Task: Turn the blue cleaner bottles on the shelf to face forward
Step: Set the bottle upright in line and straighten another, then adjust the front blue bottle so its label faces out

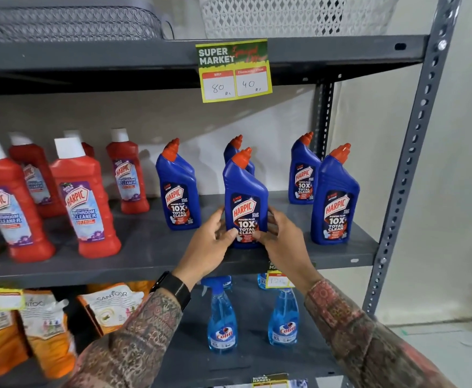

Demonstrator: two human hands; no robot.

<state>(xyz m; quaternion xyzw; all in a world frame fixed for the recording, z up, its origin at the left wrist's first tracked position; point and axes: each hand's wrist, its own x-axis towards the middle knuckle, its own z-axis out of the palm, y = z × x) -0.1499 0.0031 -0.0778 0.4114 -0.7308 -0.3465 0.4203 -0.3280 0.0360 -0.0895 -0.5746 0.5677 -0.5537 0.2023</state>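
Several blue cleaner bottles with red caps stand on the grey middle shelf [151, 247]. The front middle bottle [244, 191] has its label facing me; my left hand [211, 247] and my right hand [281, 239] grip its lower body from either side. Another blue bottle [233, 151] stands right behind it, mostly hidden. A blue bottle at the left [177, 189] and two at the right [334, 200] [303, 175] show their labels toward me.
Red bathroom cleaner bottles [85, 200] fill the left of the same shelf. A price tag [233, 71] hangs from the shelf above. Below are blue spray bottles [221, 323] and orange pouches [47, 326]. A perforated grey upright [408, 169] bounds the right side.
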